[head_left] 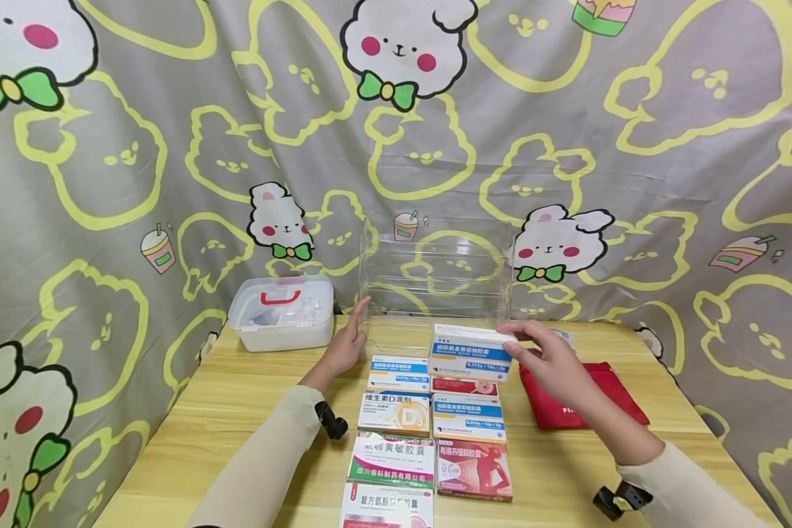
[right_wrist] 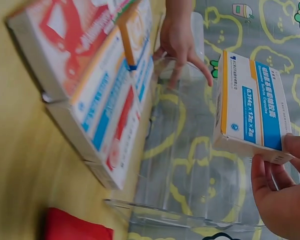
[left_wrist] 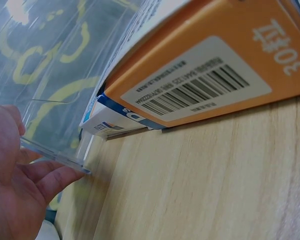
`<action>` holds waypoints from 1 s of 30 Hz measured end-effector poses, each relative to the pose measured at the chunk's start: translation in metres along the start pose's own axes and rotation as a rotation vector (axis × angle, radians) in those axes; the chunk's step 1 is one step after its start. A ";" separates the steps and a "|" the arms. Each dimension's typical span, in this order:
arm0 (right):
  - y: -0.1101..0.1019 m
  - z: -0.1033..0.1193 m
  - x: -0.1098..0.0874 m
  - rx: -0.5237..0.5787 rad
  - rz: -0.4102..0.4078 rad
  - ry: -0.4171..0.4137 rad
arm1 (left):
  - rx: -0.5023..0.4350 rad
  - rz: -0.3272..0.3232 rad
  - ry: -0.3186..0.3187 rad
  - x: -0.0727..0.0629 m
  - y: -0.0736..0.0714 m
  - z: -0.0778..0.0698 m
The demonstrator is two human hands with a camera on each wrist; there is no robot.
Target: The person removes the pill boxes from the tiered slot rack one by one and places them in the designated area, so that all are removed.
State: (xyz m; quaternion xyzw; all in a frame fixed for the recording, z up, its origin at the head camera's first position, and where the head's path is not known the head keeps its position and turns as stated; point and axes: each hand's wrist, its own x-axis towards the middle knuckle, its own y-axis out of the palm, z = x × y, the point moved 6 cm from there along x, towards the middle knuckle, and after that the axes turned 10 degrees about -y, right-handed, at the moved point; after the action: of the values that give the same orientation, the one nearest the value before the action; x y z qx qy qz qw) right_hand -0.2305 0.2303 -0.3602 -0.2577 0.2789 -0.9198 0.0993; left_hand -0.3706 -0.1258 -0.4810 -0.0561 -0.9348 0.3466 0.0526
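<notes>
My right hand (head_left: 553,364) pinches the end of a white, blue and yellow medicine box (head_left: 470,355) between thumb and fingers. It is raised above the other boxes, in front of a clear plastic display rack (head_left: 435,292). In the right wrist view the glucosamine label on the box (right_wrist: 255,107) shows. My left hand (head_left: 345,350) is at the rack's left side, index finger extended. In the left wrist view, the lower corner of the rack (left_wrist: 65,159) lies between the thumb and fingers of that hand (left_wrist: 15,185).
Medicine boxes lie in two columns, including a vitamin D box (head_left: 392,413), a pink-red box (head_left: 474,469) and another blue-and-white box (head_left: 468,418). A lidded clear case (head_left: 282,312) stands back left; a red pouch (head_left: 581,396) lies right. A patterned curtain (head_left: 422,161) hangs behind.
</notes>
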 end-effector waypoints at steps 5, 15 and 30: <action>0.008 -0.002 -0.020 0.008 0.036 0.022 | -0.010 -0.003 0.008 -0.001 -0.001 -0.001; 0.022 -0.012 -0.055 0.074 0.144 0.121 | -0.003 -0.002 -0.003 0.000 -0.001 0.001; 0.046 -0.034 -0.102 0.300 0.382 0.294 | -0.014 -0.001 0.017 0.000 0.000 0.001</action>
State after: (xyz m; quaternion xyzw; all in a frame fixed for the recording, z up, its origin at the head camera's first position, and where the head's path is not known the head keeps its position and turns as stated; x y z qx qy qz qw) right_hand -0.1601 0.2416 -0.4537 -0.0469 0.1946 -0.9428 0.2665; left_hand -0.3710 -0.1261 -0.4818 -0.0591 -0.9368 0.3395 0.0602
